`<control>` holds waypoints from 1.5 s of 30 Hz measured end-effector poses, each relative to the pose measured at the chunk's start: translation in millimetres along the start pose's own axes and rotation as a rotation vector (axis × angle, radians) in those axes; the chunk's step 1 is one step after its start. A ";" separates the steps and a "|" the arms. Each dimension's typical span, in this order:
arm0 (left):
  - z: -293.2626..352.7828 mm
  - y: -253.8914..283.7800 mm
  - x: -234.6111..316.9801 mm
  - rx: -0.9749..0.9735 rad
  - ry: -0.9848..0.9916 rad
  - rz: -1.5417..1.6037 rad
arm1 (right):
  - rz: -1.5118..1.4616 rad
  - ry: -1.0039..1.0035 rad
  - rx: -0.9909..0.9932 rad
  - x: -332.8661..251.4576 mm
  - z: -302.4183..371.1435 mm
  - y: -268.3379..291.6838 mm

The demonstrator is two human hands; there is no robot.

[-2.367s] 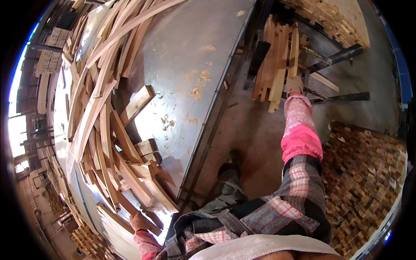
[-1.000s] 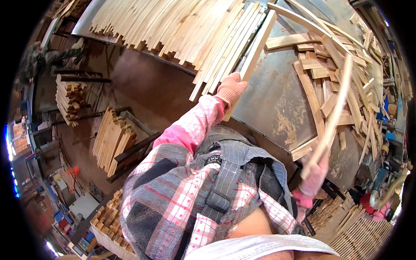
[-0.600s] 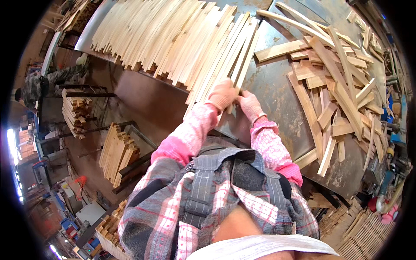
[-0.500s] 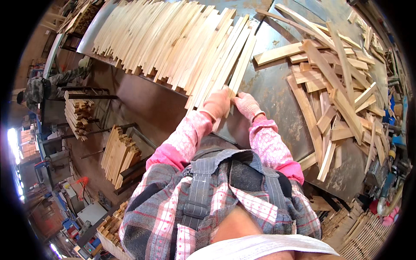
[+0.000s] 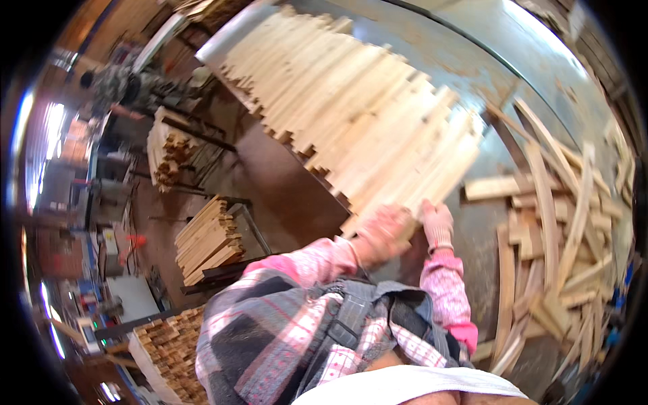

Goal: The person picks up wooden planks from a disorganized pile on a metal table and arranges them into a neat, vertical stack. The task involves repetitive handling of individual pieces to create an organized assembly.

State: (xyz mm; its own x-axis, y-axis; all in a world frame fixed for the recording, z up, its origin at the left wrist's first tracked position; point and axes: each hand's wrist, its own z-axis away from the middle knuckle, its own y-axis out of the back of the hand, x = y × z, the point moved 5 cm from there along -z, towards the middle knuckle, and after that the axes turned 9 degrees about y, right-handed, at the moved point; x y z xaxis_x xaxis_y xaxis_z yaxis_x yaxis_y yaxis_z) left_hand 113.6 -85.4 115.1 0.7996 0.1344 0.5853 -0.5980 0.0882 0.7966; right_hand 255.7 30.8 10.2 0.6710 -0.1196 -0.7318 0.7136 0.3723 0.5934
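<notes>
A long row of pale wooden strips (image 5: 337, 88) lies side by side on the metal table, their near ends uneven. My left hand (image 5: 386, 233), in a pinkish glove, is closed over the near ends of the strips at the row's right end; motion blurs its fingers. Just right of it, my gloved right hand (image 5: 435, 223) has its fingers bent against the near end of the outermost strip. The strips under my hands lie close together.
On the right of the metal table (image 5: 466, 233) is a jumbled heap of wood pieces (image 5: 553, 223). Stacked strips (image 5: 209, 239) rest on a rack at left, with a block of stacked wood (image 5: 174, 347) nearer. A person (image 5: 125, 88) in camouflage clothing is at far left.
The view has turned and shifted, so the row and heap appear lower and farther right. The gaps between the rightmost strips have closed. Both hands are still at their near ends.
</notes>
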 end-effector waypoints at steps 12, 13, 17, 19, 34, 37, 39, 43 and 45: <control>-71.9 25.9 -73.2 -0.021 0.145 -0.068 | 0.026 0.210 -0.039 -85.8 -43.7 -36.9; -84.6 24.1 -80.0 -0.082 0.144 -0.031 | 0.004 0.161 -0.065 -101.3 -51.7 -37.6; -116.4 79.1 -134.5 0.215 0.128 -0.123 | 0.256 0.283 -0.347 -183.7 -98.3 -108.6; -145.6 96.9 -152.5 0.211 0.022 -0.142 | 0.284 0.469 -0.289 -187.5 -145.3 -153.8; -252.3 82.2 -116.2 0.241 -0.197 -0.144 | 0.608 -0.463 0.715 19.9 44.8 347.8; -299.4 53.8 -17.5 0.176 -0.321 -0.111 | 0.417 -0.785 0.958 108.7 152.0 438.8; -340.6 36.0 42.6 0.187 -0.456 -0.176 | 0.219 -0.854 0.855 182.0 198.5 457.1; -416.8 9.8 143.7 0.037 -0.337 -0.386 | 0.224 -0.953 0.859 233.2 182.8 452.0; -457.5 -12.0 166.5 -0.021 -0.264 -0.552 | 0.196 -0.965 0.875 227.2 165.9 444.8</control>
State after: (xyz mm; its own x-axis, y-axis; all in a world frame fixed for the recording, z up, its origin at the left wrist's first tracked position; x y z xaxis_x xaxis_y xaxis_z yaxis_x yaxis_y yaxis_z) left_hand 228.5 387.5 134.0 0.9769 -0.1852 0.1062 -0.0898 0.0950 0.9914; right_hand 758.9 16.6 163.5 0.3903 -0.8727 -0.2934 0.2371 -0.2127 0.9479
